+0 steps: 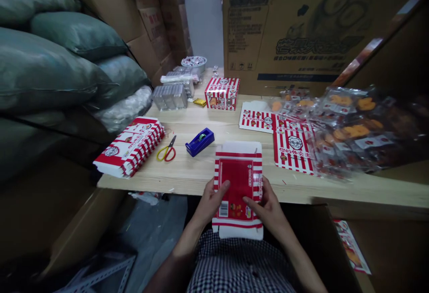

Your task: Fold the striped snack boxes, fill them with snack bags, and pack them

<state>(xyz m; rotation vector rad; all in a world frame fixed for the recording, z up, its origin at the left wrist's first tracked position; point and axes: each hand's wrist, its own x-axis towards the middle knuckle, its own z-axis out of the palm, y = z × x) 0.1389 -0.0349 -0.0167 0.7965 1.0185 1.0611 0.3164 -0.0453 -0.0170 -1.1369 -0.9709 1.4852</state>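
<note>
Between my two hands is a red-and-white striped carton (234, 177), its printed red panel facing up and white flaps sticking out at the top and bottom. My left hand (214, 199) grips its left edge, thumb on the panel. At the right edge my right hand (266, 203) holds it the same way, thumb across the print. The fingers beneath the carton are hidden. Just beyond it on the wooden table lie a blue tape dispenser (200, 142) and scissors (166, 151) with red and yellow handles.
A stack of flat striped cartons (129, 148) lies at the left. Further back stand a formed striped box (222, 93), clear plastic packs (170, 96) and a bowl (194, 62). Bagged snacks (355, 127) cover more flat cartons (293, 145) at the right. Large sacks (50, 69) are piled left.
</note>
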